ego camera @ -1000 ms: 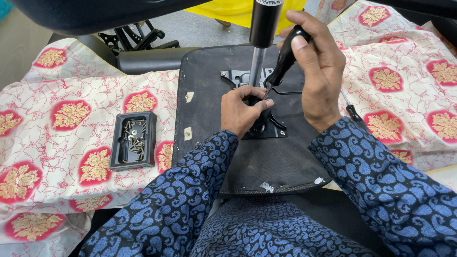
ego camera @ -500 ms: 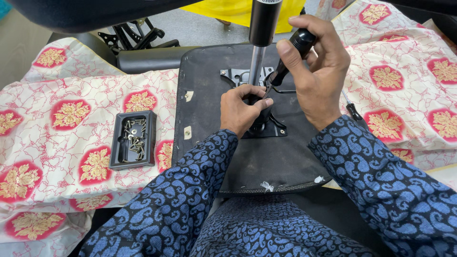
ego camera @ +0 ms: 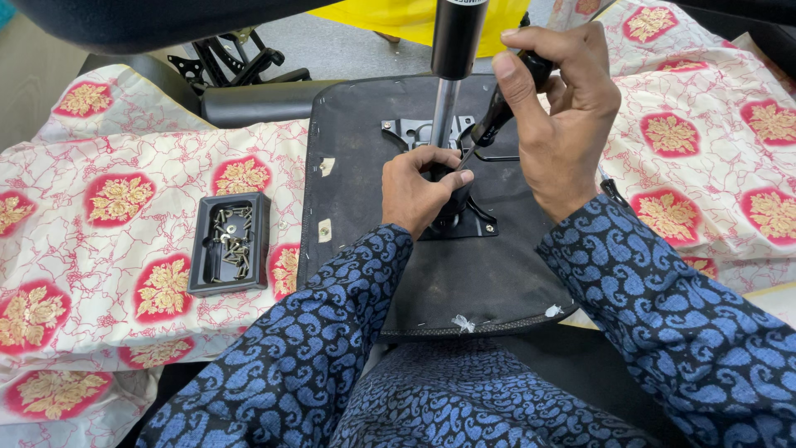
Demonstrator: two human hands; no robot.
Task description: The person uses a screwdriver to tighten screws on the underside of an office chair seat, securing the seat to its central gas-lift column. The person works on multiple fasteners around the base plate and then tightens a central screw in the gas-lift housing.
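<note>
**Desk:** Head view, centre frame. What sits where?

**Photographer:** An upturned chair seat (ego camera: 439,274) lies black side up on a patterned cloth (ego camera: 108,241). The left hand (ego camera: 419,192) is closed around the base of the metal column (ego camera: 445,108), where it meets the bracket plate (ego camera: 414,133). The right hand (ego camera: 564,116), upper right, grips the black handle of a screwdriver (ego camera: 502,112), fingers wrapped round it, shaft angled down toward the left hand.

**Desk:** Any change from a second ago?

**Photographer:** The right hand has turned on the handle: it first lay along it, then rolled over the top, and now the thumb faces the camera. The left hand has not shifted. The tool tip stays at the same spot by the bracket, which reads as a screw being driven turn by turn, though the screw itself is hidden behind the fingers.

**Desk:** Elsewhere?

**Photographer:** Left of the seat, a black tray of screws (ego camera: 230,242) rests on the cloth, unmoved. Black chair parts (ego camera: 228,62) lie at upper left.
</note>
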